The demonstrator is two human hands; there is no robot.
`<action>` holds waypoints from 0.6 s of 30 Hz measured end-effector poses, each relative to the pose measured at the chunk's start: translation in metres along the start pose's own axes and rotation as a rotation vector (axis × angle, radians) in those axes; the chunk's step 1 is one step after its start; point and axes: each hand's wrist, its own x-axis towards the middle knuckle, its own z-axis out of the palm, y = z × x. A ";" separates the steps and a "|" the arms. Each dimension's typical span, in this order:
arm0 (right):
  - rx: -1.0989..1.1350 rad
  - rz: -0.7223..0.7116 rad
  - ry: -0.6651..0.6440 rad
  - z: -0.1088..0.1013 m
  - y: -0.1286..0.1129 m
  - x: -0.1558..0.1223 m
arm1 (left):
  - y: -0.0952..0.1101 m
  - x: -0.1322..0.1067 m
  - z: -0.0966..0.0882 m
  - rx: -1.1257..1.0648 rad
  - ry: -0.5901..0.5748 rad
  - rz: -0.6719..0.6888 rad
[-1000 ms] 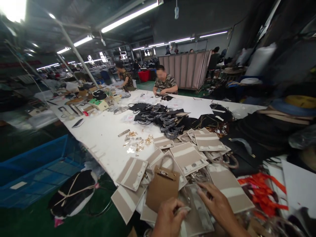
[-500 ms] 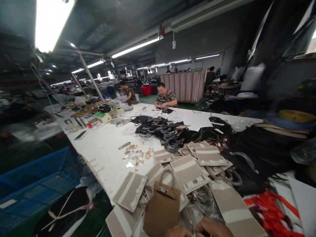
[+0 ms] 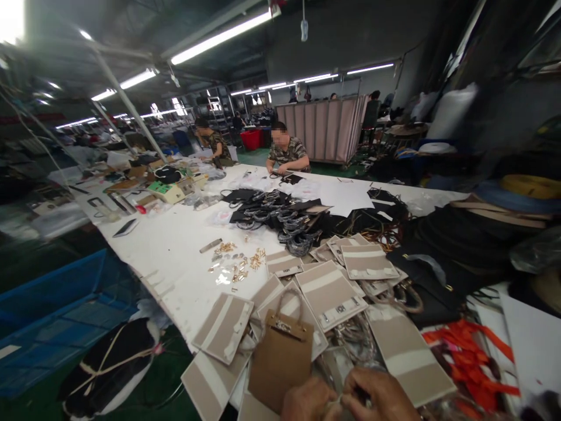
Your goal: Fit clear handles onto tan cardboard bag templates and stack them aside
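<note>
Low in the head view, my left hand (image 3: 308, 400) and my right hand (image 3: 377, 395) are close together, both with fingers bent in a pinch. A small pale bit shows between them, too small to name. Just beyond my left hand lies a brown handbag panel (image 3: 280, 361) with a looped handle and metal fittings. Around it spread beige bag panels (image 3: 332, 292) with pale strips, some with metal fittings. Wrapped handles (image 3: 356, 339) lie in the pile just past my right hand.
Gold-coloured metal pieces (image 3: 240, 263) lie on the white table (image 3: 175, 257). Black bag pieces with handles (image 3: 280, 216) are heaped beyond. Orange ribbons (image 3: 473, 356) are at right; a blue crate (image 3: 65, 327) stands at left. A person (image 3: 287, 153) works across the table.
The view has tilted down slightly and shifted right, so the table items appear higher and further left. My hands show more fully and remain close together, fingers pinched.
</note>
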 end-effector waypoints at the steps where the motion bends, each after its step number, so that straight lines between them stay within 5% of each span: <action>1: -0.006 0.012 0.013 0.001 -0.003 0.000 | 0.000 0.002 0.000 0.090 0.009 0.070; 5: 0.002 0.045 0.109 0.000 0.001 0.012 | 0.007 0.014 0.002 0.370 0.115 0.304; 8: 0.088 0.132 0.223 -0.029 0.026 0.039 | 0.012 0.021 0.005 0.317 0.114 0.455; 10: 0.151 0.166 0.253 -0.061 0.049 0.067 | 0.014 0.023 0.006 0.113 0.081 0.358; 14: 0.027 0.141 0.119 -0.114 0.089 0.128 | 0.012 0.025 0.003 -0.250 0.024 -0.040; 18: -0.115 0.121 -0.027 -0.120 0.111 0.167 | 0.007 0.027 -0.004 -0.299 -0.037 -0.184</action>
